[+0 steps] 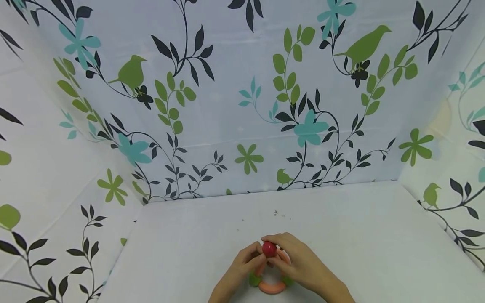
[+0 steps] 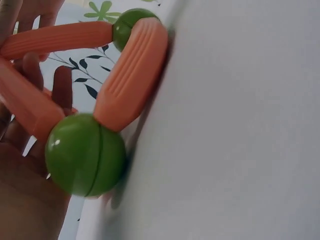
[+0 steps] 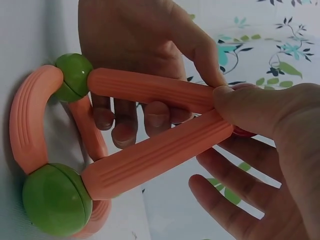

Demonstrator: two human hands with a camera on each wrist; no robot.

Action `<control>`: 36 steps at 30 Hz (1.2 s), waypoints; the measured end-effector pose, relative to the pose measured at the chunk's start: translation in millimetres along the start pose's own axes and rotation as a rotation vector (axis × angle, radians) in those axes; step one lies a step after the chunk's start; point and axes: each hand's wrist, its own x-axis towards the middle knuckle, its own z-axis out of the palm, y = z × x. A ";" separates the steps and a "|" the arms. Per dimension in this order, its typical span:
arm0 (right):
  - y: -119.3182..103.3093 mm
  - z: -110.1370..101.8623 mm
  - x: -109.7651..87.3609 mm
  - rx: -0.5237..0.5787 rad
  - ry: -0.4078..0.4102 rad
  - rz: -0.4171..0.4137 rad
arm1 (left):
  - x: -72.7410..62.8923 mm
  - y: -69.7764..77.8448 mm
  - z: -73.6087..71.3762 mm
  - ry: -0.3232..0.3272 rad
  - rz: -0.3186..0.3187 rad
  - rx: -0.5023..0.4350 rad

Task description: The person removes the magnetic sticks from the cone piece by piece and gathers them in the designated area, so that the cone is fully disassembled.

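Note:
A building-toy frame of ridged orange rods point(image 3: 150, 150) and green balls point(image 3: 57, 200) stands on the white table, with a red ball point(image 1: 269, 249) at its raised top. Two straight rods slope up to meet at that ball, while curved orange pieces point(image 2: 132, 75) form the base between the green balls. My left hand point(image 1: 242, 267) pinches the red ball from the left, its other fingers behind the sloping rods. From the right, my right hand point(image 1: 299, 263) pinches the same joint between thumb and fingers. The right thumb hides most of the ball in the right wrist view.
The white table top point(image 1: 189, 235) extends around the hands, with small dark specks point(image 1: 276, 213) farther back. A patterned cloth point(image 1: 227, 105) with birds, leaves and flowers hangs behind the table and along both sides.

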 end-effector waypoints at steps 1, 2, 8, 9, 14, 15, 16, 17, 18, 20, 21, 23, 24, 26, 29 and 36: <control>0.4 0.3 0.5 -0.008 0.005 -0.006 | 0.4 -1.0 0.5 0.012 0.004 0.002; 1.0 0.6 0.9 -0.018 0.011 -0.014 | 0.8 -2.0 1.2 0.026 0.005 0.001; 2.9 1.2 3.4 -0.055 0.050 -0.045 | 4.6 -6.3 6.1 0.099 0.032 -0.019; 2.9 1.0 4.0 -0.063 0.059 -0.050 | 5.4 -6.8 6.8 0.105 0.047 -0.020; 2.2 -0.7 7.6 -0.102 0.112 -0.077 | 11.1 -9.8 8.2 0.129 0.126 -0.021; 2.1 -0.9 8.3 -0.109 0.119 -0.080 | 11.9 -10.4 8.1 0.132 0.143 -0.022; 1.8 -1.0 8.9 -0.113 0.123 -0.082 | 12.3 -10.7 7.9 0.136 0.153 -0.024; 1.5 -1.0 9.5 -0.116 0.125 -0.084 | 12.6 -10.9 7.7 0.137 0.165 -0.027; 1.2 -1.0 10.0 -0.118 0.126 -0.085 | 12.7 -10.9 7.4 0.138 0.175 -0.030; 0.3 -0.8 11.1 -0.123 0.124 -0.082 | 12.5 -10.7 6.8 0.137 0.188 -0.031; -0.2 -0.8 11.5 -0.126 0.123 -0.079 | 12.3 -10.4 6.5 0.138 0.185 -0.033; -1.4 -0.8 12.1 -0.130 0.116 -0.070 | 12.0 -9.6 6.1 0.136 0.172 -0.039; -2.1 -1.0 12.2 -0.132 0.114 -0.064 | 11.9 -9.4 6.0 0.138 0.162 -0.041; -3.3 -1.7 12.1 -0.153 0.112 -0.057 | 11.7 -9.0 6.6 0.142 0.120 -0.047; -4.3 -3.7 10.3 -0.166 0.110 -0.049 | 11.6 -10.4 10.2 0.143 0.058 -0.038; -4.5 -4.4 2.5 -0.110 0.096 -0.027 | 5.4 -19.3 16.8 0.144 0.026 -0.010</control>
